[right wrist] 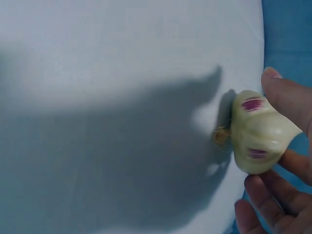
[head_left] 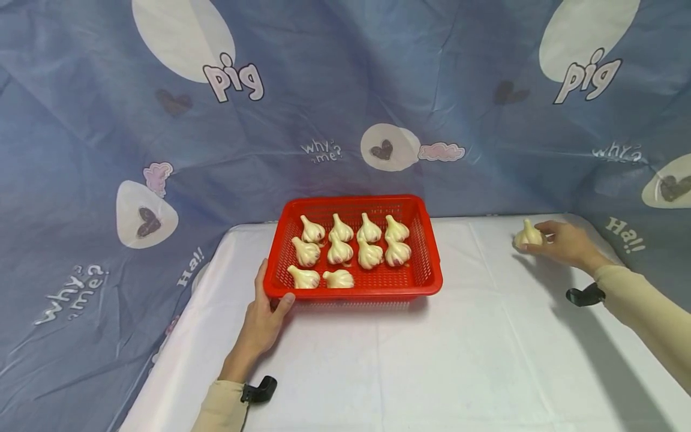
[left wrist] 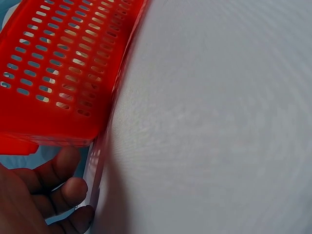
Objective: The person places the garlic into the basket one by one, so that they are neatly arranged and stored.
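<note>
A red plastic basket (head_left: pixel 353 292) with slotted walls stands on the white cloth, several garlic bulbs (head_left: pixel 370 254) laid inside in rows. At its front left corner my left hand (head_left: pixel 264 321) holds the rim, thumb at the front edge and fingers along the left side. In the left wrist view, curled fingers (left wrist: pixel 73 192) show below the basket's slotted wall (left wrist: pixel 58 73). Far to the right, my right hand (head_left: pixel 567 243) pinches a single garlic bulb (head_left: pixel 528 236) between thumb and fingers. Purple patches and a root tuft mark this bulb (right wrist: pixel 258 131) in the right wrist view, close over the cloth.
A white cloth (head_left: pixel 459 360) covers the table. Blue printed fabric (head_left: pixel 324 90) hangs behind it and along both sides. The basket's back rim is near the table's far edge. Inside, the front row has two bulbs at the left, with bare red mesh (head_left: pixel 383 277) to their right.
</note>
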`<state>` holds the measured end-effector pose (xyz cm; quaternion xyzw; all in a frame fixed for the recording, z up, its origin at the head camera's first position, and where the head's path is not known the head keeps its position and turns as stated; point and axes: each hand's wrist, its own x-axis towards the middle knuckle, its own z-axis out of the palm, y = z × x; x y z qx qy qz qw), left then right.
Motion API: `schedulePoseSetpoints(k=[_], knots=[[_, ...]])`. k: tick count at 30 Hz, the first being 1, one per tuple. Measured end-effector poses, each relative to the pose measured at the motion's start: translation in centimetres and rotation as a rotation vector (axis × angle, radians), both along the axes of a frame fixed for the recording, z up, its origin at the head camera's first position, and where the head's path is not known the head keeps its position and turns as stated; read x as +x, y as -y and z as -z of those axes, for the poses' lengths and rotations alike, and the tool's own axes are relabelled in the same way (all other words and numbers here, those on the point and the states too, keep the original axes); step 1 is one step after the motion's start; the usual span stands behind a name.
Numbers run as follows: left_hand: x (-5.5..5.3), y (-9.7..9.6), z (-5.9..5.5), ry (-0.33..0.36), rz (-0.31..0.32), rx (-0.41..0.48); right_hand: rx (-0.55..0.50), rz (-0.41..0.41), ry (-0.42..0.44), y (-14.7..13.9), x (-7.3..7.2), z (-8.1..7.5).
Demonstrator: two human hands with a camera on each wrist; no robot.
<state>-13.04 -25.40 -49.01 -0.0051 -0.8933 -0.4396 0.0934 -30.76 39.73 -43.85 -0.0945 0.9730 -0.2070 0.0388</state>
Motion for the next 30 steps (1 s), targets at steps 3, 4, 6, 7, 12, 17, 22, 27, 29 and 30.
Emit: schedulePoseSetpoints(k=[3,4,6,7,12,17,22,27,29,30], knots=[[0.0,0.0,0.0,-0.003,0.001,0.003,-0.006,0.007,-0.022,-0.2,-0.1,0.6],[0.0,0.0,0.0,-0.004,0.001,0.003,-0.012,0.006,-0.030,-0.2,-0.1,0.8],[0.0,0.1,0.0,-0.007,0.001,0.003,-0.017,0.003,-0.054,-0.4,-0.2,1.1],[0.0,0.1,0.0,-0.007,0.001,0.004,-0.017,0.000,-0.069,-0.4,-0.2,1.3],[0.0,0.1,0.0,-0.008,0.003,0.008,-0.017,-0.008,-0.116,-0.4,0.0,1.8],[0.0,0.0,0.0,-0.003,0.005,0.012,-0.004,-0.011,-0.122,-0.4,0.1,2.1],[0.0,0.0,-0.1,0.003,0.006,0.013,-0.011,0.000,-0.092,-0.1,0.4,2.1],[0.1,0.0,-0.2,0.004,0.002,0.008,-0.022,0.009,-0.087,0.0,0.5,2.1],[0.1,-0.1,-0.2,0.003,0.002,0.008,-0.024,0.020,-0.085,0.0,0.6,2.0],[0.1,-0.1,-0.2,0.003,0.004,0.009,-0.025,0.025,-0.085,0.0,0.6,2.0]])
